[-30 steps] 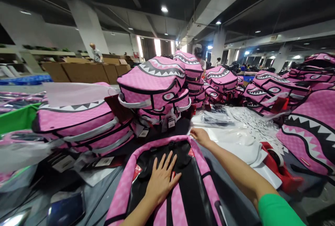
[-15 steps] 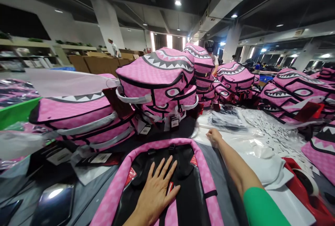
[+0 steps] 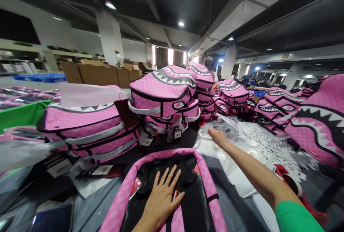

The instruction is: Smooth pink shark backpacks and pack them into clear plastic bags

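Observation:
A pink and black backpack (image 3: 200, 185) lies on the grey-covered table in front of me, its black panel upward and pink straps along both sides. My left hand (image 3: 163, 196) rests flat on that panel, fingers spread. My right hand (image 3: 219, 137) reaches forward to the pile of clear plastic bags (image 3: 205, 146). Its fingers look closed at the edge of a clear plastic bag (image 3: 228, 120), part of which stands up behind the hand; the fingertips are slightly blurred.
Pink shark-mouth backpacks are stacked ahead (image 3: 166, 85), at left (image 3: 83, 121) and at right (image 3: 319, 128), with hang tags and wrapped handles. A red tape dispenser (image 3: 282, 171) stands at right. A dark phone-like object (image 3: 52, 216) lies front left. Other people (image 3: 119, 60) are farther back.
My view has turned slightly and tilted up. A clear plastic flap now rises by my right hand. A shark-mouth backpack at right stands higher. My left hand stays flat on the backpack.

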A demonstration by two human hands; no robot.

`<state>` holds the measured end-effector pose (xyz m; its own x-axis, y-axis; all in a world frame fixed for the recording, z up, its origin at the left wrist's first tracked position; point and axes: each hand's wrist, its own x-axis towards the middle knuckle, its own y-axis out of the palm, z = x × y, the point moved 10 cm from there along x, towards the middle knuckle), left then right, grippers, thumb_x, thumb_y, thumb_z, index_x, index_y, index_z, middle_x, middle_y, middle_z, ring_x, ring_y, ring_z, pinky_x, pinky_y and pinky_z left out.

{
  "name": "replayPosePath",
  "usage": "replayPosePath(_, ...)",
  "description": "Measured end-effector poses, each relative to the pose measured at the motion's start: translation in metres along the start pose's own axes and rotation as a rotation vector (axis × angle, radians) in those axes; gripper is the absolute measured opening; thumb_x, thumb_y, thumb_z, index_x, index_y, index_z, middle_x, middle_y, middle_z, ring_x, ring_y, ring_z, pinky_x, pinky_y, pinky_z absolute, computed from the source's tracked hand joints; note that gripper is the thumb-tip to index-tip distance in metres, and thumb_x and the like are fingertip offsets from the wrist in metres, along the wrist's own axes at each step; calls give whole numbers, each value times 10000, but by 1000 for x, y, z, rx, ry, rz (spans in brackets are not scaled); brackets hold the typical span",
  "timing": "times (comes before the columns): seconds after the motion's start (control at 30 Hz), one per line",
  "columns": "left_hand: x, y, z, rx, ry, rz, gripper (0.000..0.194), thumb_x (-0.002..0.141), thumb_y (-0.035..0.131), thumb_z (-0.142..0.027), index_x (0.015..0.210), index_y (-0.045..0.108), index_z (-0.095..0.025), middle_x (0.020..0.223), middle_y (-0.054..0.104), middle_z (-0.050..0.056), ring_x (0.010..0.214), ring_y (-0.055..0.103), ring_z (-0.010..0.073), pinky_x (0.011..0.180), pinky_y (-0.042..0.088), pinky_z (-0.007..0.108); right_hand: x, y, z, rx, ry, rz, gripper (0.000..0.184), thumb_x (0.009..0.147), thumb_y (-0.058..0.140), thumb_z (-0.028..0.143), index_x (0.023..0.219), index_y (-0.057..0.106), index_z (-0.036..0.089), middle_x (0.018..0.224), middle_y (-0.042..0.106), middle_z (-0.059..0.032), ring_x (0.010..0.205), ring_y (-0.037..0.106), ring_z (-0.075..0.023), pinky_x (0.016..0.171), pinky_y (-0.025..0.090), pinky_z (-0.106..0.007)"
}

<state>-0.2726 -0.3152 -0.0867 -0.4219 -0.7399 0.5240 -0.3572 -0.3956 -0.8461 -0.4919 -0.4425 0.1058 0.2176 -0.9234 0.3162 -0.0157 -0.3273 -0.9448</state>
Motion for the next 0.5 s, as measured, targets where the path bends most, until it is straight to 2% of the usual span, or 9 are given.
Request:
replayPosePath(0.07,3,3,3,-60,-22,47,681,953,476,-612,1564,335,-345,1619,406,57,1438,447,351,1185,277,615,-17,-8,48,-17,-84,21,88,1011,558,196,983,641,188,964,734,-78,776,679,-178,607,373,-235)
replayPosePath(0.17,9,0,8,-235,-59,123,660,931,524,-609,1519,444,-320,1609,419,83,1454,423,367,1201,230,672,-57,-20,118,-20,-194,23,110,1035,523,209,1004,628,197,949,731,-50,795,690,-168,597,373,-228)
replayPosePath(0.27,6,-21,11,-587,-148,98,583,855,611,-626,1359,641,-334,1505,566,77,1403,480,363,1207,238,662,-106,-29,176,9,-321,-24,89,1032,520,197,1019,608,204,898,722,-36,733,681,-166,534,332,-247)
replayPosePath(0.33,-7,-35,11,-978,-288,78,535,809,632,-660,1195,744,-308,1348,690,81,1310,565,353,1173,355,579,-135,-28,193,39,-306,-31,95,1036,506,200,1030,601,201,882,720,-39,681,670,-169,506,295,-268)
replayPosePath(0.4,-31,-41,8,-1388,-532,60,566,746,663,-715,1008,792,-231,1132,766,109,1149,659,341,1046,496,479,-158,-17,198,99,-235,20,86,1026,517,188,1025,600,207,891,724,-28,663,666,-164,511,281,-274)
replayPosePath(0.43,-45,-43,5,-1540,-670,42,578,703,701,-724,921,792,-197,1028,776,116,1053,691,324,964,538,433,-170,-11,201,151,-219,58,78,1018,529,185,1025,601,213,913,727,-21,676,670,-161,521,284,-272)
replayPosePath(0.5,-72,-50,-1,-1679,-918,-34,576,581,813,-692,804,767,-163,879,763,99,880,705,267,813,557,358,-191,0,208,289,-226,125,75,1005,551,184,1032,604,229,967,729,-11,730,681,-158,554,313,-262)
